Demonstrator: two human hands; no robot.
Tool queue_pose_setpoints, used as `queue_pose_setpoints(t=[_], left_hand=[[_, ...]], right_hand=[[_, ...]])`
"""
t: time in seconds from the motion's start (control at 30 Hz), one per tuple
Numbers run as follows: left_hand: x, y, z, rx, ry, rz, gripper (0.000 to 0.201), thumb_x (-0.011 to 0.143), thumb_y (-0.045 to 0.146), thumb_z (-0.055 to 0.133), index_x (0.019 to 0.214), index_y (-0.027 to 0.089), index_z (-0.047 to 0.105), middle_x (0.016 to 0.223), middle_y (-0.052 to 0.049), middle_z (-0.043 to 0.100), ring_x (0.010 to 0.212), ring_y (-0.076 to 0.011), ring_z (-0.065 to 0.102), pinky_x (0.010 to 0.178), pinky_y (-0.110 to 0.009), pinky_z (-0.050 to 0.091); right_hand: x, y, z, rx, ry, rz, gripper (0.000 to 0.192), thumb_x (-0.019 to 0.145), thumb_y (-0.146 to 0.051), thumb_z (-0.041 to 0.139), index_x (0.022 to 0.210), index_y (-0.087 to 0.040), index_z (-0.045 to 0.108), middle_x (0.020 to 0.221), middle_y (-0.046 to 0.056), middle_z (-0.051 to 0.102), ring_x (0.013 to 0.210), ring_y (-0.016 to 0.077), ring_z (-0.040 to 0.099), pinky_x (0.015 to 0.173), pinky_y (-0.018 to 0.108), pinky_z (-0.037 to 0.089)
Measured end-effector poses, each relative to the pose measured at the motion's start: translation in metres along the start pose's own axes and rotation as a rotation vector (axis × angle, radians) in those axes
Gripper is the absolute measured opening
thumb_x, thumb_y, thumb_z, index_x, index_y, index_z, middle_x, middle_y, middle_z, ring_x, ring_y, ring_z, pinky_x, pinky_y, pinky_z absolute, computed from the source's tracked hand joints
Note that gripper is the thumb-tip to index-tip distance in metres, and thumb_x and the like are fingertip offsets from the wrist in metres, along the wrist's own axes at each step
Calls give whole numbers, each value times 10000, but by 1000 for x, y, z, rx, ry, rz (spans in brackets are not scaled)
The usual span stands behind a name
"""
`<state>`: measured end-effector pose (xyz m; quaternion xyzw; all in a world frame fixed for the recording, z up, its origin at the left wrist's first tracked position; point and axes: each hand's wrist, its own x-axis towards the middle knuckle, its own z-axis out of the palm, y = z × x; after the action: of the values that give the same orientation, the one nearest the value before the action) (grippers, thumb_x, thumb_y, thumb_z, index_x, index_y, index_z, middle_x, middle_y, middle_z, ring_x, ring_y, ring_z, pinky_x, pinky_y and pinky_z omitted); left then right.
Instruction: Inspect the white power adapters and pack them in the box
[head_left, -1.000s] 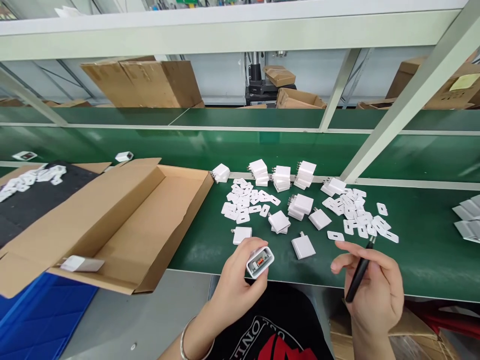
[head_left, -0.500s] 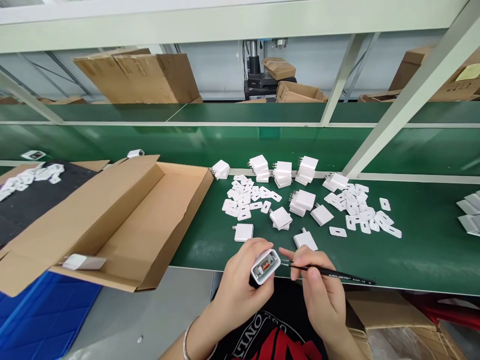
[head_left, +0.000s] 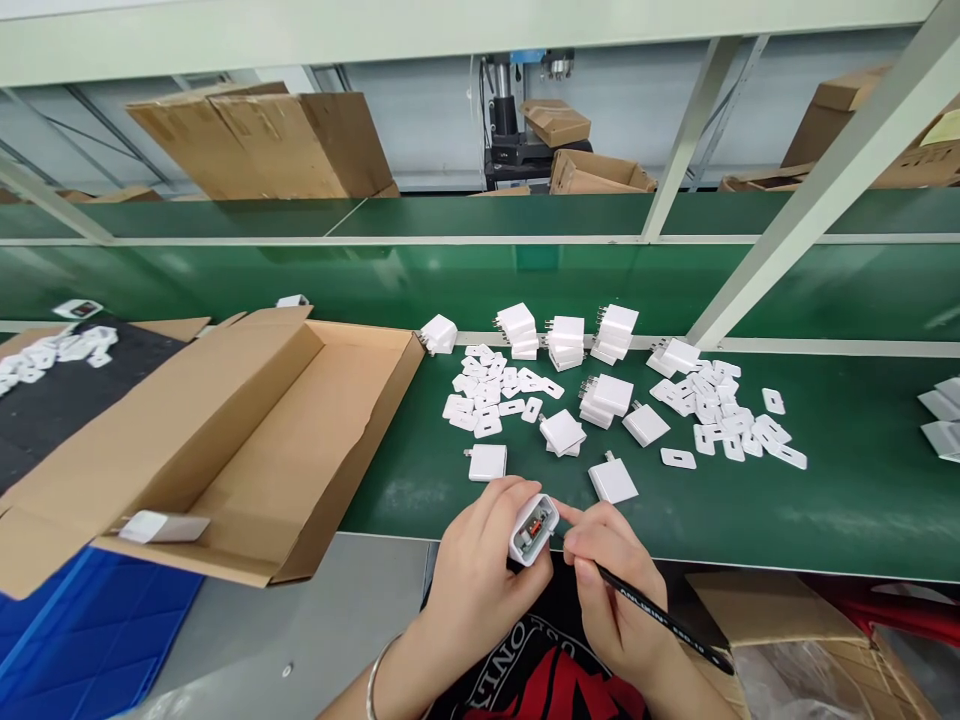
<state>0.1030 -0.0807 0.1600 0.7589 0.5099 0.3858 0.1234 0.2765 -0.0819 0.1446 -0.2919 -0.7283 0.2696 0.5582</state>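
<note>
White plastic charger shell [head_left: 534, 528] sits gripped in the left hand [head_left: 480, 570], open end up (orange part inside). Right hand [head_left: 611, 590] pinches a black pen [head_left: 645, 612], tip at the shell's opening. Beyond lie loose chargers [head_left: 613, 480] on the green belt [head_left: 825, 500]; a cardboard box [head_left: 247, 450] stands left.

The charger shell [head_left: 534, 528] gripped in the left hand [head_left: 480, 570] looks like smooth white plastic with a light sheen, its open end showing a darker insert. The pen-like tool [head_left: 652, 620] in the right hand [head_left: 611, 590] is black, slim and faintly glossy. The green belt [head_left: 825, 500] is a smooth, slightly reflective mat. The open box [head_left: 247, 440] on the left is matt brown cardboard. Small white covers [head_left: 487, 395] farther off look like smooth plastic. A wrist bangle [head_left: 375, 680] looks like shiny metal
</note>
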Motion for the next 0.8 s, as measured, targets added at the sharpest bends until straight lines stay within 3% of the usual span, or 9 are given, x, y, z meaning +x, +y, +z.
queue_pose_setpoints(t=[0.53, 0.63, 0.73, 0.8], left_hand=[[3, -2, 2, 71, -25, -15, 331, 903, 134, 539, 1218, 235, 552, 1079, -42, 739, 827, -189, 740, 684, -281, 577], [1, -4, 3, 82, -34, -25, 326, 906, 133, 548, 1216, 233, 556, 1089, -44, 742, 829, -192, 743, 672, -281, 573], [-1, -7, 6, 118, -44, -38, 335, 909, 125, 548, 1227, 230, 561, 1115, -57, 745, 837, -203, 747, 674, -291, 577], [-2, -10, 10, 145, -47, -43, 371, 896, 104, 535, 1246, 224, 560, 1136, -69, 745, 851, -213, 750, 683, -302, 585]], right_hand=[[10, 4, 1, -90, -24, -70, 457, 932, 54, 499, 1286, -224, 575, 985, 57, 707, 972, 225, 702, 740, 355, 597], [13, 4, 4, -150, -47, -94, 425, 948, 36, 489, 1269, -231, 568, 897, 43, 691, 871, 219, 677, 710, 354, 592], [16, 6, 10, -284, -80, -160, 368, 966, 18, 500, 1240, -215, 577, 784, 26, 660, 687, 194, 548, 708, 380, 605], [17, 8, 13, -381, -100, -162, 346, 968, 21, 514, 1222, -202, 588, 772, 38, 661, 673, 194, 510, 670, 370, 595]])
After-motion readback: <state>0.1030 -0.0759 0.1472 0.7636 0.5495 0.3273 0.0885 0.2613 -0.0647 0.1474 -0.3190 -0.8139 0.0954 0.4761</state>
